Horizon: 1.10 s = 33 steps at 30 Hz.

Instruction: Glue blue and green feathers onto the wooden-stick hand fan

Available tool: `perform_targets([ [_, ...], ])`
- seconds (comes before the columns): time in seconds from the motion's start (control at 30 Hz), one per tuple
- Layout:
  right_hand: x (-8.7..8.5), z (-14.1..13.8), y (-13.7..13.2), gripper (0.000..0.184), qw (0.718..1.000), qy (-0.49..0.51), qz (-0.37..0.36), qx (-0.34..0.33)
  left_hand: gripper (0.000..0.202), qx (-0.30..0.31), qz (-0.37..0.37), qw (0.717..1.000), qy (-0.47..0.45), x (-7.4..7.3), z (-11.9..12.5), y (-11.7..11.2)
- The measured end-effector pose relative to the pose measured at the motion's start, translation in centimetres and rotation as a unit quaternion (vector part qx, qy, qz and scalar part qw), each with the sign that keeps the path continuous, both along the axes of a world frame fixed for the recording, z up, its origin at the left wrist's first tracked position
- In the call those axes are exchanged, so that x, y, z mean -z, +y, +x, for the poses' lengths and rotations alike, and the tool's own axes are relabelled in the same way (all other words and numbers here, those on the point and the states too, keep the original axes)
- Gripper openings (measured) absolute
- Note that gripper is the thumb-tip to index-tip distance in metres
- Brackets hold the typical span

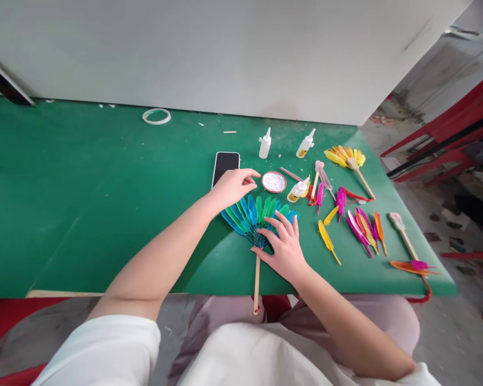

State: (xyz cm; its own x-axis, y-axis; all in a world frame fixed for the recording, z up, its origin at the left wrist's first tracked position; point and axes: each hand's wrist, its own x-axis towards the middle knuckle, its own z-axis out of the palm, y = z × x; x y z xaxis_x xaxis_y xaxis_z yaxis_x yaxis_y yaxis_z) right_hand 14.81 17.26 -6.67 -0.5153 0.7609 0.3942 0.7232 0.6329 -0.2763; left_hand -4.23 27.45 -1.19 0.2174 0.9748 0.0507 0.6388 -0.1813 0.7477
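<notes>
A fan of blue and green feathers (251, 214) lies on the table, its pale wooden handle (256, 284) sticking out past the front edge. Across its right side rests my right hand (284, 244), fingers spread on the feathers and thumb near the top of the handle. My left hand (236, 186) hovers above the fan's upper left, in front of the phone (225, 162). Its fingers are bent and apart, pointing toward a small round dish of white paste (274, 182), and I see nothing between them. A white glue bottle (298, 190) lies tilted beside the dish.
Two more glue bottles, one left (265, 143) and one right (306, 143), stand farther back. A yellow feather fan (346, 157), loose feathers (364, 230) and a bare handle (404, 236) lie at right. A tape ring (156, 117) sits near the white wall (225, 59).
</notes>
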Motion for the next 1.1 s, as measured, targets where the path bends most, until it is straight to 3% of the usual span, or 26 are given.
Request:
perform_targets([
  [0.1, -0.3, 0.1, -0.2, 0.031, 1.0, 0.0, 0.029, 0.004, 0.029, -0.11, 0.045, 0.991, -0.067, -1.1, -0.8, -3.1],
  [0.17, -0.5, 0.3, -0.5, 0.027, 0.998, 0.013, 0.051, 0.027, 0.031, -0.165, 0.033, 0.979, -0.113, -1.3, -1.2, -5.9],
  [0.3, -0.4, 0.1, -2.1, 0.041, 0.998, -0.005, 0.041, 0.053, 0.037, -0.288, -0.018, 0.935, -0.206, 0.5, -1.0, -11.5],
  [0.37, -0.4, -0.2, -3.0, 0.046, 0.998, -0.041, 0.007, 0.042, 0.042, -0.311, -0.049, 0.92, -0.234, 1.9, -0.4, -13.7],
  [0.47, -0.7, -0.9, -4.0, 0.034, 0.994, -0.081, -0.047, 0.059, 0.05, -0.327, -0.078, 0.897, -0.286, 3.8, 1.0, -15.6],
  [0.57, -1.0, -1.3, -4.6, 0.023, 0.99, -0.087, -0.067, 0.093, 0.058, -0.348, -0.08, 0.844, -0.401, 4.4, 2.7, -16.4],
  [0.67, -1.0, -1.5, -5.3, 0.025, 0.989, -0.075, -0.059, 0.11, 0.057, -0.344, -0.098, 0.792, -0.494, 3.8, 4.6, -16.5],
  [0.83, -1.2, -1.5, -6.8, 0.024, 0.997, -0.015, 0.01, 0.071, 0.035, -0.243, -0.15, 0.786, -0.548, 2.0, 7.0, -15.8],
  [0.97, -4.8, 1.0, -6.2, 0.023, 0.994, 0.081, 0.075, 0.012, 0.029, -0.26, -0.127, 0.79, -0.541, 0.9, 7.8, -16.0],
  [1.1, -10.3, 4.6, -2.4, 0.015, 0.972, 0.16, 0.151, 0.085, 0.029, -0.272, -0.128, 0.799, -0.52, 0.0, 8.0, -16.8],
])
